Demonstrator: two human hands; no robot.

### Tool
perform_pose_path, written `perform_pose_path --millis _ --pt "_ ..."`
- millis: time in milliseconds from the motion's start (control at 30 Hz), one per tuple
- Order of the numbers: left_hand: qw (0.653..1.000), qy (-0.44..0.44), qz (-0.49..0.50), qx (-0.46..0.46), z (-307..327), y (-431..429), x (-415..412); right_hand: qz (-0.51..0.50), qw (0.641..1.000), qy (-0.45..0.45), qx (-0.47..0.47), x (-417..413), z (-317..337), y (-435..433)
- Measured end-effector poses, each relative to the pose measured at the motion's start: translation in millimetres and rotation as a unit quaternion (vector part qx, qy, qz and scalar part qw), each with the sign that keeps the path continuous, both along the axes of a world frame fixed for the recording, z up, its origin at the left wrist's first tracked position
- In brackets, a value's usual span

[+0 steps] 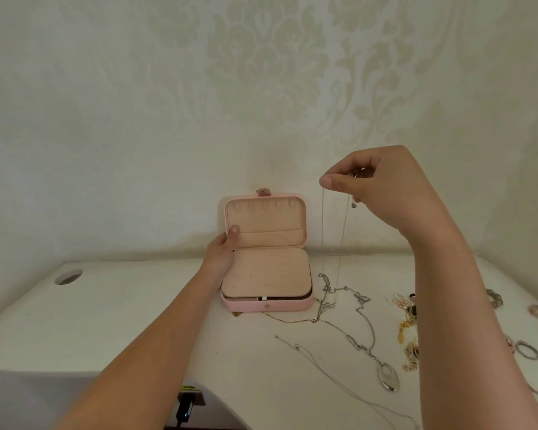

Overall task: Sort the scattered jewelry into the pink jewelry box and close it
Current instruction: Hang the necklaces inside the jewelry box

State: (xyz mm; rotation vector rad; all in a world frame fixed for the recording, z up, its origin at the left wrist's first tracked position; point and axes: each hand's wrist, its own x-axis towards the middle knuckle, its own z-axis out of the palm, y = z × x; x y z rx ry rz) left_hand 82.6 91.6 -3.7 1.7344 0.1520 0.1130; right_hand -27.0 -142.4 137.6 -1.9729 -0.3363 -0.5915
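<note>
Currently, the task stands at an early stage. The table (131,308) bears the pink jewelry box (267,306) near the wall, with its lid (264,223) upright and open. No jewelry shows on the padded panel or in the lid pocket. The left hand (222,252) grips the left edge of the lid, thumb on the inner face, the other fingers hidden behind it. The right hand (382,193) is held high to the right of the box, thumb and forefinger pinched on a thin chain (322,231) that hangs in two strands toward the table. Whether its lower end is clear of the surface cannot be told. Left to sort: several necklaces (357,321) just right of the box, a gold cluster (407,333) farther right, and rings (527,350) near the right edge. Judged status: nothing stowed, closing not yet due.
</note>
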Motion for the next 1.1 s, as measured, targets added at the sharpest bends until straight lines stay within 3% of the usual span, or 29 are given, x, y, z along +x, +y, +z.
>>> perform_pose_path --millis 200,433,767,1100 --pt "0.996 -0.034 -0.011 -0.079 42.7 -7.2 -3.9 0.0 0.999 -0.026 0.02 -9.0 6.8 -0.8" --pt "0.985 0.003 0.016 -0.172 87.4 -5.3 -31.9 -0.001 0.997 -0.052 0.049 -37.2 20.9 -1.8" --pt "0.976 0.071 -0.005 -0.207 41.3 -14.3 -117.9 0.018 0.997 -0.072 0.004 -94.3 51.8 -5.2" --pt "0.985 0.08 0.003 -0.151 -3.4 -28.6 -174.4 0.022 0.999 -0.031 -0.021 -124.7 45.5 -5.1"
